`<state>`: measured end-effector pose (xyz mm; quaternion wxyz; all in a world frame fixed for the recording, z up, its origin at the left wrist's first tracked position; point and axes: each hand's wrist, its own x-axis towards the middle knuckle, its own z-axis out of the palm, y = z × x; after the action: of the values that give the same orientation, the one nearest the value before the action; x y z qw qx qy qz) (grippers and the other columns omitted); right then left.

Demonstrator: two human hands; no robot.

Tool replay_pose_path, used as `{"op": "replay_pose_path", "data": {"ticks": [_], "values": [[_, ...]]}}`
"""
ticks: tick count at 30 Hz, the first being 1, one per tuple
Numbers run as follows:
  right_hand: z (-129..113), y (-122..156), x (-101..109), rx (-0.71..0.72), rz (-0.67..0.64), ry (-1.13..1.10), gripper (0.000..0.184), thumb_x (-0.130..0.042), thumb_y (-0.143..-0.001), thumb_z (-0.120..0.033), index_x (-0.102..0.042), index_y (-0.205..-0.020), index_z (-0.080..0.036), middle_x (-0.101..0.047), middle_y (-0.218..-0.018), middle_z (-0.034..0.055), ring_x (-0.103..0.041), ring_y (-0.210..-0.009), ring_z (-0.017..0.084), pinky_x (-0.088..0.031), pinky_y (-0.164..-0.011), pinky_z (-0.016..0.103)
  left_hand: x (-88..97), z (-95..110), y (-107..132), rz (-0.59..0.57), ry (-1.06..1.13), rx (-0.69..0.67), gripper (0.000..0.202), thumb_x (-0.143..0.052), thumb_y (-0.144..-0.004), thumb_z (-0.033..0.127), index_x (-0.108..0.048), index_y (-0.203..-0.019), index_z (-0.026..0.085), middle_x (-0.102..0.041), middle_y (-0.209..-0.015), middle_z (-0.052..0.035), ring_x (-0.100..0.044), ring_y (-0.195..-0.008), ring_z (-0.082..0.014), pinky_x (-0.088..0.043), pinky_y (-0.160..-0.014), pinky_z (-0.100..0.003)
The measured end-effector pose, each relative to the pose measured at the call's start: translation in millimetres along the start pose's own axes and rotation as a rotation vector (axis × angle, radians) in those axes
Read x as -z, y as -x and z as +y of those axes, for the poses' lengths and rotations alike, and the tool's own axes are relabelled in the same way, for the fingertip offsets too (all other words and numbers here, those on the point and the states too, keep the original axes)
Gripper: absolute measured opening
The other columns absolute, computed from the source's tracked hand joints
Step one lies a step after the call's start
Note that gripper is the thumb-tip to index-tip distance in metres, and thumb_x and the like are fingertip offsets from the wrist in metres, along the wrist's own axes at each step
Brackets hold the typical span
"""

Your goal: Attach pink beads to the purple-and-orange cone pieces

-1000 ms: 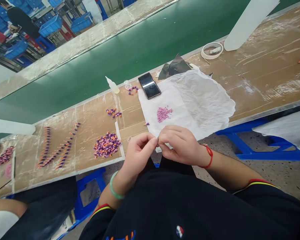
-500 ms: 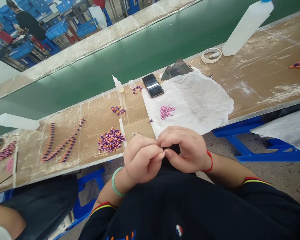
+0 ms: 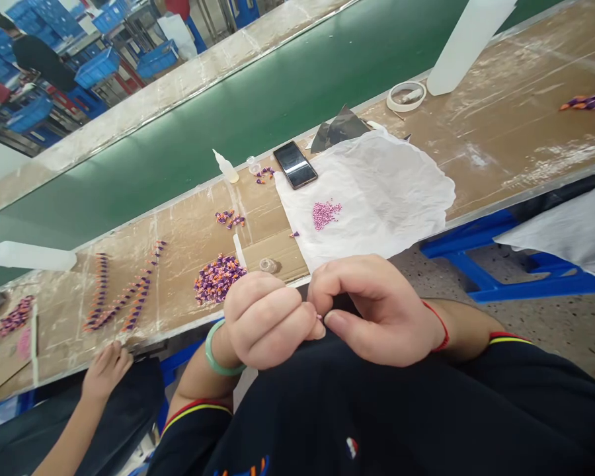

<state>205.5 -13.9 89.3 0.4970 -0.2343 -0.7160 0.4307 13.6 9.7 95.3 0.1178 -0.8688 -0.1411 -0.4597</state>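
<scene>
My left hand (image 3: 270,320), with a green bangle on the wrist, is closed in a pinch in front of my body. Facing it, my right hand (image 3: 377,311), a red cord round its wrist, also pinches with thumb and forefinger. The fingertips of both hands meet; a tiny pinkish speck shows between them, too small to name. Beyond the hands, small pink beads (image 3: 326,215) lie heaped on a white cloth (image 3: 391,178). Left of the cloth is a pile of small purple-and-orange pieces (image 3: 219,277), beside a little clear round container (image 3: 268,265).
A phone (image 3: 295,164) lies on the cloth's far edge. Behind stand a small dropper bottle (image 3: 226,166), a tape roll (image 3: 406,96) and a large white bottle (image 3: 466,46). Rows of purple-and-orange pieces (image 3: 141,291) lie leftward. Another person's hand (image 3: 106,370) touches the table edge.
My hands stay pinched together, slightly lower and the left one further left. The clear container shows more fully. Another person's hand has come to the table edge at left. The view has shifted slightly.
</scene>
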Motion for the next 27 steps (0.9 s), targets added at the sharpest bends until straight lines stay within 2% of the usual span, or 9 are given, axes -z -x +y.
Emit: {"op": "replay_pose_path", "data": {"ticks": [6,11,14,24,27], "values": [[0.8,0.3,-0.7,-0.028,0.052,0.041,0.017,-0.054,-0.082,-0.007,-0.053,-0.074,-0.022,-0.061,-0.064,-0.0041,-0.055,-0.055,0.007,-0.047,-0.053,0.019,-4.1,-0.5,2.8,-0.046,0.03,0.023,0.015,-0.063,-0.095,0.02,-0.06,-0.08,0.018,-0.062,-0.074,-0.0012,-0.057,-0.064,-0.014,-0.05,-0.056,-0.028],[1.7,-1.4,-0.8,-0.11,0.028,-0.13,0.017,-0.053,-0.086,-0.008,-0.053,-0.076,-0.022,-0.069,-0.067,-0.0019,-0.062,-0.056,0.009,-0.052,-0.054,0.02,-15.8,2.3,9.2,0.076,0.193,0.247,0.031,-0.042,-0.105,0.034,-0.063,-0.088,0.02,-0.064,-0.074,-0.0032,-0.057,-0.061,-0.0146,-0.05,-0.058,-0.03],[3.4,-1.4,-2.0,-0.134,0.023,-0.183,0.016,-0.054,-0.087,-0.009,-0.054,-0.078,-0.022,-0.071,-0.068,-0.001,-0.063,-0.057,0.01,-0.053,-0.055,0.021,-19.2,4.7,11.9,0.076,0.252,0.337,0.033,-0.04,-0.106,0.035,-0.063,-0.09,0.019,-0.064,-0.074,-0.0041,-0.057,-0.062,-0.0152,-0.049,-0.06,-0.031],[3.8,-3.3,-3.6,-0.109,0.041,-0.229,0.016,-0.054,-0.084,-0.007,-0.052,-0.076,-0.02,-0.07,-0.066,0.0003,-0.063,-0.056,0.011,-0.051,-0.054,0.02,-22.5,8.2,5.0,0.07,0.342,0.337,0.027,-0.041,-0.106,0.028,-0.06,-0.091,0.016,-0.06,-0.075,-0.0038,-0.056,-0.064,-0.0137,-0.047,-0.062,-0.029],[4.6,0.9,-4.7,-0.097,0.05,-0.225,0.015,-0.054,-0.084,-0.008,-0.053,-0.075,-0.02,-0.071,-0.067,0.0008,-0.064,-0.057,0.011,-0.051,-0.055,0.02,-20.2,7.6,6.0,0.03,0.322,0.36,0.028,-0.041,-0.105,0.031,-0.061,-0.091,0.018,-0.062,-0.076,-0.0047,-0.057,-0.065,-0.0156,-0.048,-0.063,-0.031]]}}
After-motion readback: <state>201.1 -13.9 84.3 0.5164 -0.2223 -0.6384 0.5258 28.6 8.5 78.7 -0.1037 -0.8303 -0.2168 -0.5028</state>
